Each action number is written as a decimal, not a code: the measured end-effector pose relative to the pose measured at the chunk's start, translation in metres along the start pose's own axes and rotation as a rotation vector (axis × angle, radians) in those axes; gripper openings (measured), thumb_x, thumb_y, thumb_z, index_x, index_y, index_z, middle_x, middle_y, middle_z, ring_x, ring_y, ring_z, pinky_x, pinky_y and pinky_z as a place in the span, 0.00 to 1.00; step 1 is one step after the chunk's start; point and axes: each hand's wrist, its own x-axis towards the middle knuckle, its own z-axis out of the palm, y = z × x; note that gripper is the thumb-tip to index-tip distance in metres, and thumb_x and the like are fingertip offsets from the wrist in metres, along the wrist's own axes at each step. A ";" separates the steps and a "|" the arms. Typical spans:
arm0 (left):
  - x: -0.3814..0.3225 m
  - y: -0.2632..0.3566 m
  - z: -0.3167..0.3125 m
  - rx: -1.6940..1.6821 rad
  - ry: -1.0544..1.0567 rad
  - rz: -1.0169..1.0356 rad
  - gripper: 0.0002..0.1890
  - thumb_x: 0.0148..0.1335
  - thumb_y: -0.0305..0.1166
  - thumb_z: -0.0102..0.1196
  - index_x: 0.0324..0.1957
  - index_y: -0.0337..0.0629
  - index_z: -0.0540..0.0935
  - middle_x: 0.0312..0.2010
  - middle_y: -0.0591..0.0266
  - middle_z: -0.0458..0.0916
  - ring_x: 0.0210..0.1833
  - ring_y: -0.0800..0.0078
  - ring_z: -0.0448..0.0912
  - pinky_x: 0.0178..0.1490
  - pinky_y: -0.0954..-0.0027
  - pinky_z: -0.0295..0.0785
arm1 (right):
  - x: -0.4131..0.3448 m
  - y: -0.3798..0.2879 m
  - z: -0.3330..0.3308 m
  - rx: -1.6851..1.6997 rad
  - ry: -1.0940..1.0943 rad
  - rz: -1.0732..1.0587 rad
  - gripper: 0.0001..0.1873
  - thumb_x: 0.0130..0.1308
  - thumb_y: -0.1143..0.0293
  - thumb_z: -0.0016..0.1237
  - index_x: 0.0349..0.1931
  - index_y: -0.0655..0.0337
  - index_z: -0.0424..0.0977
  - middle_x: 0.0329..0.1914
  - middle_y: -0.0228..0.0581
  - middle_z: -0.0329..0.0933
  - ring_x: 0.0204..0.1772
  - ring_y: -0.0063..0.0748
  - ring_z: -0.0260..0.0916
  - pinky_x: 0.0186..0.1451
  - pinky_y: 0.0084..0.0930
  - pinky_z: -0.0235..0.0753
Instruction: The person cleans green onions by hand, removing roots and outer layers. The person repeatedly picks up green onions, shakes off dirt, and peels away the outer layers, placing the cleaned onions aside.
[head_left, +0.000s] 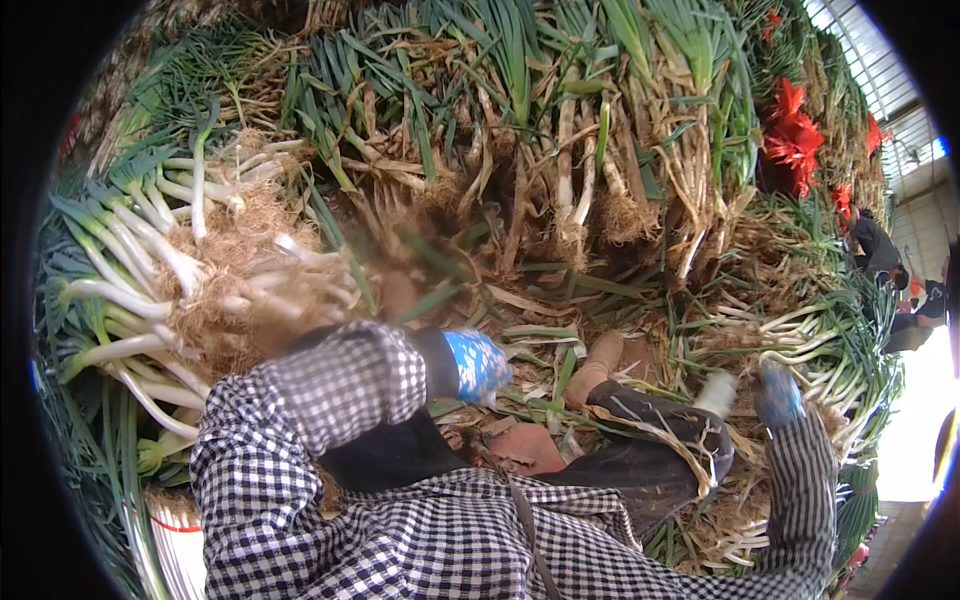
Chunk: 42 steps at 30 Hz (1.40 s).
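My left hand (478, 367), in a blue flower-patterned glove, is over the leaf-littered ground in front of my lap; whether its fingers hold anything is hidden. My right hand (780, 396), in a blurred blue glove, is at the right beside white-stemmed leeks (799, 330). A blurred whitish thing (718, 394) shows just left of it; its grip cannot be made out. At the left lies a heap of leeks (142, 262) with white stems and tangled brown roots (225, 300). Ahead stand leeks with dry brown outer leaves (574, 150).
Stripped leaves (525, 300) litter the ground. My trouser leg (652, 427) has dry scraps on it. A red-banded white bundle (176, 532) is at the lower left. Bright red ties (795, 139) mark piles at the right. Other people (874, 244) are at the far right.
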 end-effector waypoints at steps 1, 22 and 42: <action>0.001 0.002 -0.004 -0.025 0.019 0.057 0.24 0.63 0.42 0.59 0.57 0.40 0.77 0.54 0.51 0.80 0.58 0.54 0.77 0.60 0.57 0.73 | 0.039 -0.028 0.010 0.122 -0.113 -0.095 0.23 0.69 0.67 0.45 0.62 0.65 0.69 0.51 0.56 0.80 0.57 0.47 0.77 0.59 0.40 0.77; 0.002 -0.075 -0.028 -0.429 0.814 -0.292 0.36 0.66 0.43 0.59 0.67 0.28 0.65 0.54 0.48 0.79 0.56 0.59 0.78 0.60 0.62 0.74 | 0.283 -0.323 0.135 1.549 -0.623 -0.484 0.30 0.63 0.61 0.57 0.60 0.72 0.69 0.55 0.48 0.76 0.58 0.40 0.73 0.66 0.35 0.69; 0.081 0.100 -0.109 -0.822 1.102 -0.064 0.30 0.64 0.35 0.60 0.66 0.37 0.67 0.42 0.55 0.81 0.38 0.70 0.82 0.38 0.70 0.81 | 0.111 -0.092 0.011 1.938 0.002 -0.763 0.37 0.60 0.56 0.64 0.59 0.78 0.68 0.54 0.56 0.76 0.56 0.40 0.75 0.59 0.33 0.77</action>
